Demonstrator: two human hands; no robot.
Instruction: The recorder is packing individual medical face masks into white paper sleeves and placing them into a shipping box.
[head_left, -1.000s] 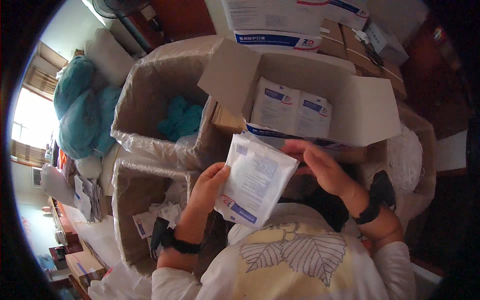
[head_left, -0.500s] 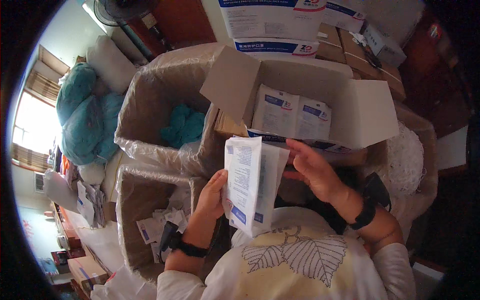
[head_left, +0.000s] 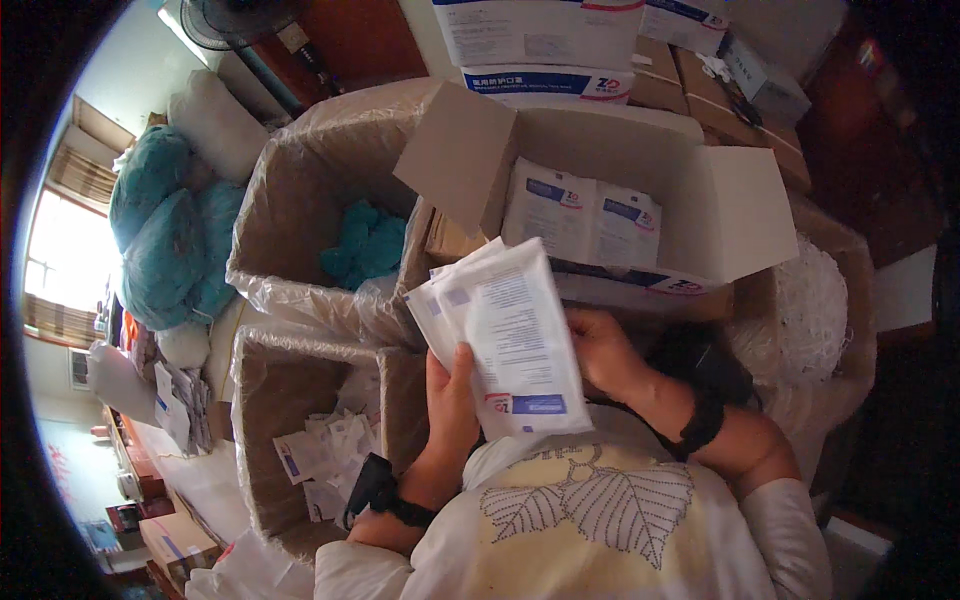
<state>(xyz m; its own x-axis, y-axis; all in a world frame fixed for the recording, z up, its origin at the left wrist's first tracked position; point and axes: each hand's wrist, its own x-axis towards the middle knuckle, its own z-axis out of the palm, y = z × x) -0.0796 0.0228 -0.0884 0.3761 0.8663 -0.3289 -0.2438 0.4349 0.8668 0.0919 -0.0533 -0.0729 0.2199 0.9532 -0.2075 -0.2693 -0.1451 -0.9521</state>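
Observation:
In front of my chest I hold several flat white face mask packets [head_left: 520, 335], fanned a little apart, with blue bands and small print. My left hand [head_left: 453, 400] is closed on their lower left side, its thumb over the front. At their right edge my right hand [head_left: 608, 355] has its fingers curled against the packets; some fingertips are hidden. Just beyond stands an open white carton [head_left: 720, 215] with its flaps spread. Two stacks of similar packets [head_left: 628, 228] sit inside it, side by side.
Left of the carton, a plastic-lined box [head_left: 300, 200] holds teal bundles [head_left: 365, 245]. Nearer, another lined box [head_left: 262, 440] contains loose packets and papers. On the right, a lined box holds white stringy material [head_left: 812, 310]. Closed cartons [head_left: 545, 85] are stacked behind; teal bags [head_left: 165, 250] lie far left.
The packets have turned to face me and fanned apart, tilting the other way. My right hand, spread beside them before, has come down with its fingers curled at their edge.

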